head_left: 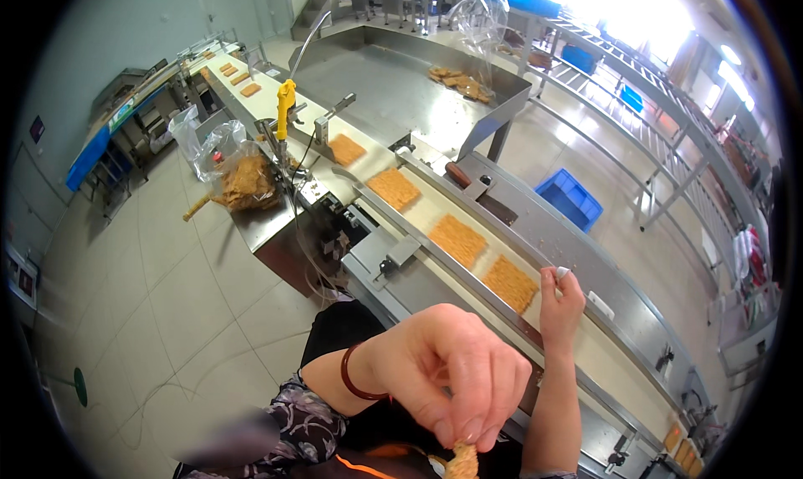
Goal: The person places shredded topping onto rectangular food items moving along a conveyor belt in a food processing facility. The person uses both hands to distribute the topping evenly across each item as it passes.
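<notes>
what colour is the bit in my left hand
The bit is golden tan, shown in head view.

Downward fisheye view from head height

Left grip (456, 370) pinching small tan piece (462, 462).

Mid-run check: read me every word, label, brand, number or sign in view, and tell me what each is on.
None can be read.
Small dark panel on the left wall: too small to tell whether it bears text.
Blue crate beyond the belt: no legible marking.
Square brown slabs on the belt: no lettering visible.
Brown piece in the left hand: no lettering visible.
</notes>
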Demonstrator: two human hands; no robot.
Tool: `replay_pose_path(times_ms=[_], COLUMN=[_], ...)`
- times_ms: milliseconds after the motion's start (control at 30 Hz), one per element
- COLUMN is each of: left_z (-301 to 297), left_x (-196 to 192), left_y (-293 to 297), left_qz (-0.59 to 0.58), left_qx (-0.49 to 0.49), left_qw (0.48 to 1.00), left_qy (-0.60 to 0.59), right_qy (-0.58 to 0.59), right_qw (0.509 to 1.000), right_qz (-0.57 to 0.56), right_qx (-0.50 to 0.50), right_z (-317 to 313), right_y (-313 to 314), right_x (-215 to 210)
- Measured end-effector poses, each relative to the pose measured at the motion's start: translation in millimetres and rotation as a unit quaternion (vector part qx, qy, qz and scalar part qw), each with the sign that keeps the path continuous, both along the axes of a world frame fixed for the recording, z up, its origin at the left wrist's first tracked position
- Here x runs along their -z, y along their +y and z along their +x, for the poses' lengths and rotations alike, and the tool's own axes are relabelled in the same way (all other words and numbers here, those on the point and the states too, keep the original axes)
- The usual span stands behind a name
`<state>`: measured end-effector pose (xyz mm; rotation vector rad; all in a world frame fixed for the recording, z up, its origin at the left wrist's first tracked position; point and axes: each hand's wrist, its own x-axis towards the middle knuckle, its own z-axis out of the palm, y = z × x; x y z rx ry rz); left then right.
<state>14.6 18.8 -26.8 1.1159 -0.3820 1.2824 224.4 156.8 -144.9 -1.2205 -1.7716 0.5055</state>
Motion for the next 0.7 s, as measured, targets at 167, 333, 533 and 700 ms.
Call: replay_pose_path(times_ms=[167, 333, 533, 700], left_z=[-5.0, 9.9, -2.6, 10.0], left_x=[-4.9, -12.9, -22.9, -16.7], left_y=[-9.7, -4.9, 1.8, -6.0], left_qz=[0.054, 0.142, 0.251, 0.218], left_qx=[-0.024, -0.034, -0.04, -0.131], left_qw=[0.998, 0.982, 0.965, 0.961], left_qy=[-0.01, -0.122, -0.07, -0.106], right_qy=[-0.007, -0.007, 0.002, -0.003], right_qw=[1.0, 1.0, 1.0, 1.0], right_qz=[0.008, -0.003, 0.006, 0.002], right_qx=[0.004, -0.003, -0.002, -0.004], right_z=[-0.5, -0.5, -1.7, -0.8], right_y=[1.3, 1.1, -1.8, 0.4], right_x=[0.1, 0.5, -0.6, -0.4])
